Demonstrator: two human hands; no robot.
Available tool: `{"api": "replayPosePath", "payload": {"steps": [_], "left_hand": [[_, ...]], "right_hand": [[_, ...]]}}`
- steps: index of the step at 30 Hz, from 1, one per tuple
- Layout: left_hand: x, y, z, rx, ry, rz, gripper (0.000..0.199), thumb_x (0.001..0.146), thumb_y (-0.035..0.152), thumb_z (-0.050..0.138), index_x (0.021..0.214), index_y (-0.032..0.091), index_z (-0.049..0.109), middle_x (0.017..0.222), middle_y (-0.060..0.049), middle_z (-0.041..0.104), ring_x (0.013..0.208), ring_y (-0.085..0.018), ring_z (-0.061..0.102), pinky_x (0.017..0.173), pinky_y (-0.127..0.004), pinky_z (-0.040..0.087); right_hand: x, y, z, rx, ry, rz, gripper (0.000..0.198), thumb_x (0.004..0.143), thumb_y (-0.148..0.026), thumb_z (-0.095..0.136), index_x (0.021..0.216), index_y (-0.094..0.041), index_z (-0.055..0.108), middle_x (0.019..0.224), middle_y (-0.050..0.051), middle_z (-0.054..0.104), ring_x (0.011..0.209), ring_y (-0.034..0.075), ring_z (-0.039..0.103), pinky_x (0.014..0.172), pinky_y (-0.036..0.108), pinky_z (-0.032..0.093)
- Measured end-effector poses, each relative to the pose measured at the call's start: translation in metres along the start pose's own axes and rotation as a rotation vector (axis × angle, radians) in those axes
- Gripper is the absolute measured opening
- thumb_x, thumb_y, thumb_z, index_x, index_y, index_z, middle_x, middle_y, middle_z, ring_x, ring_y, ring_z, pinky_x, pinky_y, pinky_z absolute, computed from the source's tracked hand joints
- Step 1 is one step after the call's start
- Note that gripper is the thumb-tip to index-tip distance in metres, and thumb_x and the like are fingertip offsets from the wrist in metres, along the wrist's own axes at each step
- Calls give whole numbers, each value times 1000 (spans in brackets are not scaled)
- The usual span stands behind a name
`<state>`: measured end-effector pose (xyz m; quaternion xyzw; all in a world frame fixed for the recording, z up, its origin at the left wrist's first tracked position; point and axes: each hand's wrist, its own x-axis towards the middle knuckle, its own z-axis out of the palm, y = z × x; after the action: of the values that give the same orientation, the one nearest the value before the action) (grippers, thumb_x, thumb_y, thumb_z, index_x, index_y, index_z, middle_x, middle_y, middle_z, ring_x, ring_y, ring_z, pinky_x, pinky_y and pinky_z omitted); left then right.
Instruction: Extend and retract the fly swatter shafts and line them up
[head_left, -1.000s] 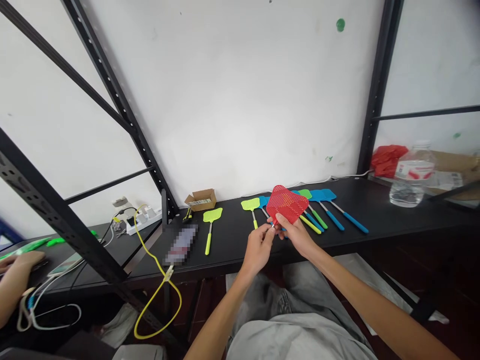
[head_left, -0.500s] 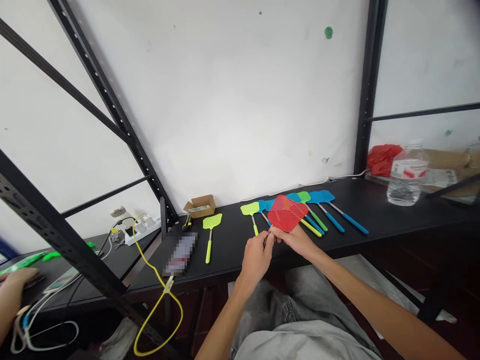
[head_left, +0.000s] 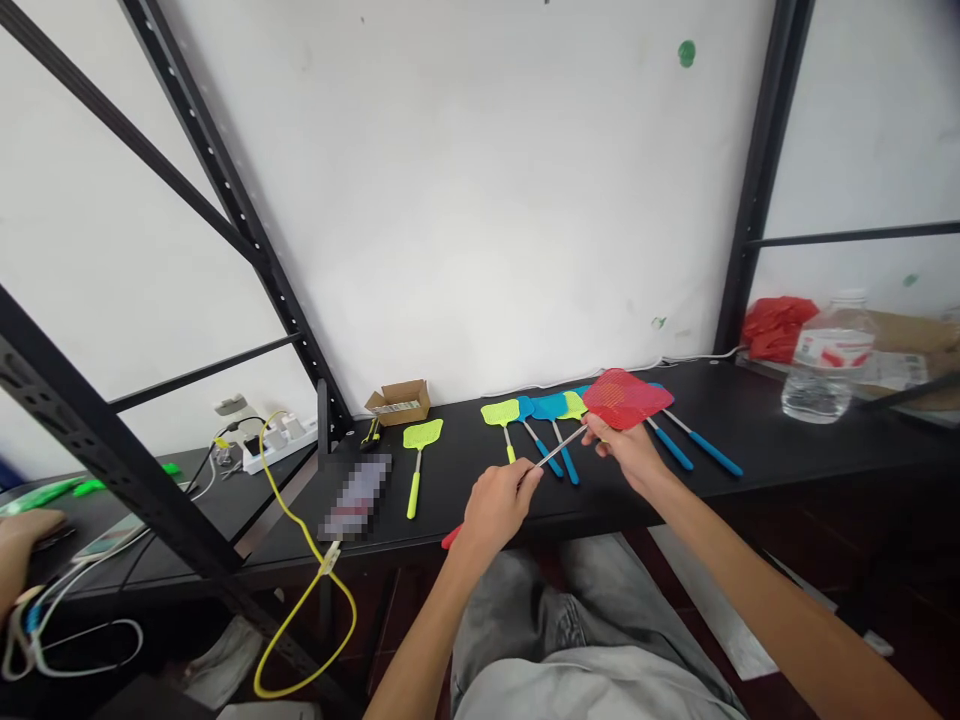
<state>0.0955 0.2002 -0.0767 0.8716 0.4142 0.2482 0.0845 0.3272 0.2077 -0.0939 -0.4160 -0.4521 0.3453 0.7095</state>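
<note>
A red fly swatter (head_left: 627, 396) is held slantwise above the black shelf, its thin metal rod showing between my hands. My left hand (head_left: 498, 505) is closed round the lower rod, and the red handle tip pokes out below it. Where the rod meets the mesh head, my right hand (head_left: 628, 452) is closed on the swatter. Behind it lie several blue fly swatters (head_left: 712, 452) and a yellow-green fly swatter (head_left: 501, 412), partly covered by the red head and my hands. Another yellow-green fly swatter (head_left: 414, 492) lies apart on the left.
A phone with a blurred screen (head_left: 356, 497) lies on the black shelf (head_left: 457, 470), joined to a yellow cable (head_left: 294, 510). Behind stands a small open cardboard box (head_left: 401, 402). A water bottle (head_left: 829, 360) is at right. Another person's hand (head_left: 30, 540) shows at far left.
My right hand has moved up and right with the swatter's red head, away from my left hand. A length of metal rod now shows between them. The view has shifted slightly.
</note>
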Motion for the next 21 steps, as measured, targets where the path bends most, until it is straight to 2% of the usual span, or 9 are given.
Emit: {"api": "replayPosePath", "payload": {"steps": [4,10,13,17,21], "left_hand": [[2,-5,-8,-11,-22,63,40,101,45,33,85,23,62,70,-1,62,66,-17,57,63,-25,32],[0,-3,-9,34,13,57,40,101,45,31,86,24,61,72,-2,63,67,-19,58,61,-25,30],[0,2,-4,73,23,24,39,101,47,32,91,24,63,72,-4,64,69,-20,60,59,-26,28],[1,8,2,101,39,12,40,101,48,31,95,24,63,75,-6,66,71,-21,62,60,-26,28],[0,5,1,105,20,22,40,101,48,31,96,24,64,76,-5,66,72,-21,62,60,-26,29]], "right_hand": [[9,-9,-15,34,43,17,44,61,-55,83,79,-17,67,83,6,66,62,15,60,43,23,37],[3,-8,-12,136,-2,93,39,68,-51,81,89,-19,71,83,4,63,67,13,59,47,22,39],[-7,-6,1,94,-110,127,39,74,-54,75,88,-18,73,78,5,61,65,13,58,47,22,38],[-23,1,25,-13,-347,154,45,78,-59,68,85,-15,73,74,7,63,64,15,59,48,23,39],[-30,6,37,-50,-390,123,47,80,-61,65,83,-15,74,78,8,66,65,16,60,48,24,39]]}}
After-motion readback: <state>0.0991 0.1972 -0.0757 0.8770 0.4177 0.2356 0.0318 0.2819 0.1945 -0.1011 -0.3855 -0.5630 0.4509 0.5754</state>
